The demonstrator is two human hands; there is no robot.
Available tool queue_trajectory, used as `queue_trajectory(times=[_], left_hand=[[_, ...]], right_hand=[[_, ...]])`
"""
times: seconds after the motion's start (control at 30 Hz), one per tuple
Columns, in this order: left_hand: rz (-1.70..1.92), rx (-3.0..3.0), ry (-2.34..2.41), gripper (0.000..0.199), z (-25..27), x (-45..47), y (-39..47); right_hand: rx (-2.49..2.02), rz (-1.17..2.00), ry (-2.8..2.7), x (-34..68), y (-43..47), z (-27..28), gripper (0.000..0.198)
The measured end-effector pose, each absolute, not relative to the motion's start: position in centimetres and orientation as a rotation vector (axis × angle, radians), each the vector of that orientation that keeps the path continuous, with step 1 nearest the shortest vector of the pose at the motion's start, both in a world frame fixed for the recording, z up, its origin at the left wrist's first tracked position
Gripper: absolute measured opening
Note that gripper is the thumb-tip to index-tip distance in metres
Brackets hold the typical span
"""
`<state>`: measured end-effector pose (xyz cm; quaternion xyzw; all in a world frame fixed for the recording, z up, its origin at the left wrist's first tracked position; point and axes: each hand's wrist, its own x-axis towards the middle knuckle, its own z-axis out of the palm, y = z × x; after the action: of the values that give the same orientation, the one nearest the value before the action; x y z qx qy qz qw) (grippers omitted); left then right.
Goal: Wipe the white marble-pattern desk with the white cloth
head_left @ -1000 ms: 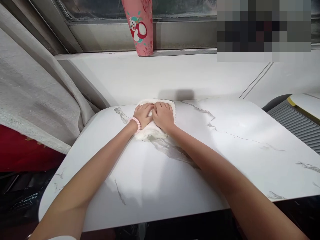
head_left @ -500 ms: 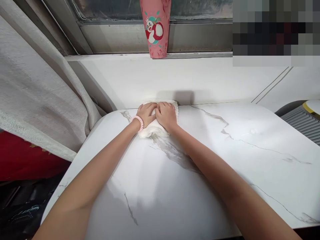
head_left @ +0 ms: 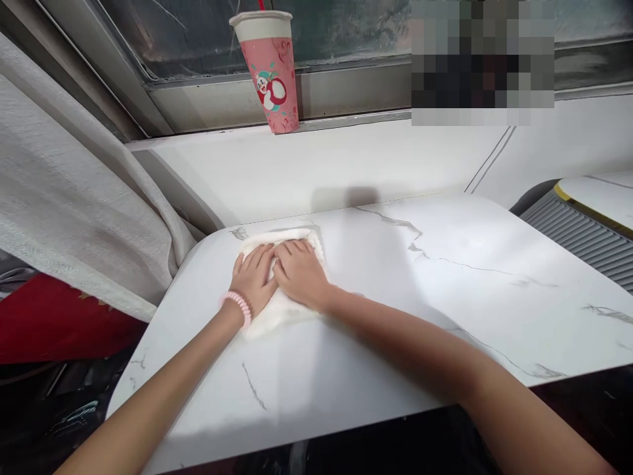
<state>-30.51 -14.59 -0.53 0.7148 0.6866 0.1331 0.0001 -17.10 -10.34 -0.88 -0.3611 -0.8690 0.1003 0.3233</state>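
A white cloth (head_left: 279, 322) lies spread on a white table (head_left: 376, 270) with grey marble-like veins. My left hand (head_left: 253, 280) rests flat on the left part of the cloth, fingers stretched forward and slightly apart. Around its wrist is a pink coiled band (head_left: 238, 306). Beside it, my right hand (head_left: 301, 276) presses palm down on the cloth's right part, its fingers extended forward and close together. The two hands touch near the thumbs. They cover much of the middle of the cloth.
A pink paper cup (head_left: 271, 79) with a red straw stands on the window ledge beyond the table. A pale curtain (head_left: 84, 178) hangs at the left, above red fabric (head_left: 59, 323). At the right are a grey ribbed surface (head_left: 578, 227) and another white tabletop (head_left: 610, 194).
Both hands and the cloth have slid away from the wall, toward me and a little left. The camera view has tilted, showing more of the cup and the table's near edge.
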Motion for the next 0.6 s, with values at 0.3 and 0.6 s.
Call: queue_trajectory(times=[0.3,0.6], left_hand=[[0.377,2.468,2.169,0.058,-2.2,-29.4,-27.8],[0.475,2.416,2.02,0.056,-2.2,-33.4,-29.7]], right_hand=[[-0.742,0.647,-2.198,-13.6,-21.3,-0.6,0.019],[-0.716,0.88,-2.058,-16.2,-23.6,-0.5,0.016]])
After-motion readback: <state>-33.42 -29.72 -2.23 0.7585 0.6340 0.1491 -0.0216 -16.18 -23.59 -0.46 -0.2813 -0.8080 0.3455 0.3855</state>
